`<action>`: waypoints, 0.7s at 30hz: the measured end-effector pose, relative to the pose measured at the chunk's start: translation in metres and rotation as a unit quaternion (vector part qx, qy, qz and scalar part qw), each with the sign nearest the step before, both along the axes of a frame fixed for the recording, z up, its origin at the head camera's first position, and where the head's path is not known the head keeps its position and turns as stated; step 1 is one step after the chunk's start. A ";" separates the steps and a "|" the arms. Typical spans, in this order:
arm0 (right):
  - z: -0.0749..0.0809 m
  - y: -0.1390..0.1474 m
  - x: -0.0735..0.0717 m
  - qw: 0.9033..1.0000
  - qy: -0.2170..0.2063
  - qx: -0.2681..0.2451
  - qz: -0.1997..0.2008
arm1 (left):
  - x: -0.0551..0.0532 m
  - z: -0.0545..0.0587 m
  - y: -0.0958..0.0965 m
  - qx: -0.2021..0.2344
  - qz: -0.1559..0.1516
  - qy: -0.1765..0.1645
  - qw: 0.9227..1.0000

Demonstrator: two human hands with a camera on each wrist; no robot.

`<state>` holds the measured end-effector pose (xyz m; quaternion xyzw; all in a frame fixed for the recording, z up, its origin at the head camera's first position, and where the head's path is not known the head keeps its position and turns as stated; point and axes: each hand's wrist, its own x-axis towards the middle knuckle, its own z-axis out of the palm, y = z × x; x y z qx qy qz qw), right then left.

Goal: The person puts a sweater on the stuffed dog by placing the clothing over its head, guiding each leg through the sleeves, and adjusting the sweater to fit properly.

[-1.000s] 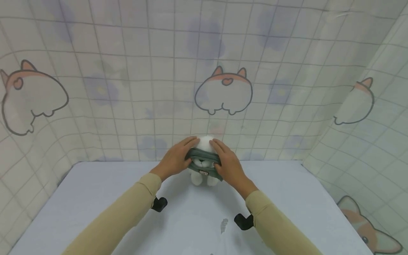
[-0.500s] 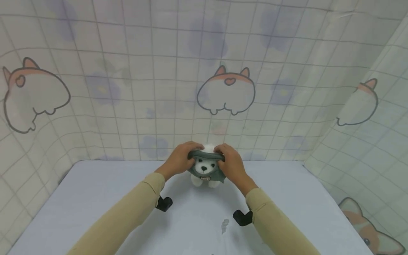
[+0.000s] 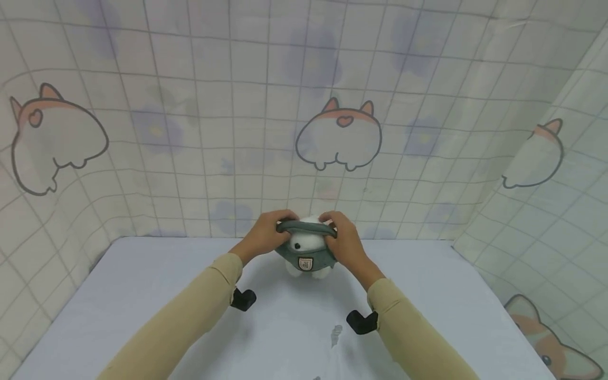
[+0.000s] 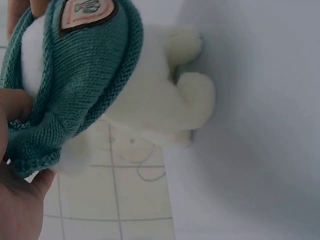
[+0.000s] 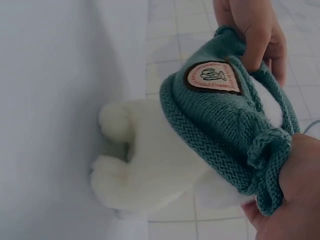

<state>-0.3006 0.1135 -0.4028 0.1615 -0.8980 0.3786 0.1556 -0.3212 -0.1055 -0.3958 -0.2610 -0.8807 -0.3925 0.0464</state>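
A white plush dog [image 3: 307, 243] stands upright near the back of the table, facing me. Stretched about its head is a teal knitted garment [image 4: 85, 70] with a sewn-on patch [image 5: 214, 76] at its front. Its upper band crosses above the dog's face, and the patched part covers the muzzle; one black eye shows in the gap. My left hand [image 3: 268, 235] pinches the garment's left edge between thumb and fingers. On the other side my right hand [image 3: 347, 240] pinches the right edge. The dog's body and paws [image 5: 112, 182] are bare below the knit.
The white table [image 3: 157, 274] ends at a grid-patterned cloth backdrop [image 3: 237, 132] close behind the dog. Black wrist-camera mounts [image 3: 363, 322] stick out under both sleeves. A grey mark [image 3: 335, 335] lies on the tabletop.
The dog's eyes and nose came into view in the garment's opening half a second ago. Since then the patched front has risen over the muzzle, and the band is stretched wider between my hands.
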 end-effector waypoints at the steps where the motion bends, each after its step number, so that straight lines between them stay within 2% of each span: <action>1: 0.000 0.000 -0.001 1.000 -0.013 -0.006 0.003 | 0.000 0.001 0.000 0.004 0.003 -0.007 1.000; 5: -0.002 -0.001 -0.003 0.998 -0.050 -0.026 0.006 | 0.000 0.001 -0.001 0.004 0.003 -0.033 0.999; 12: -0.011 -0.001 -0.008 0.997 -0.064 -0.038 -0.002 | -0.002 -0.007 -0.001 -0.001 -0.003 -0.075 0.997; 15: -0.014 -0.002 -0.009 0.996 -0.081 -0.047 -0.010 | -0.007 -0.011 -0.002 0.014 -0.001 -0.111 0.994; 18: -0.016 -0.003 -0.010 0.992 -0.117 -0.044 -0.030 | -0.010 -0.015 -0.005 0.036 0.009 -0.146 0.989; 21: -0.018 -0.003 -0.009 0.981 -0.180 -0.049 -0.052 | -0.013 -0.019 -0.008 0.041 0.026 -0.170 0.984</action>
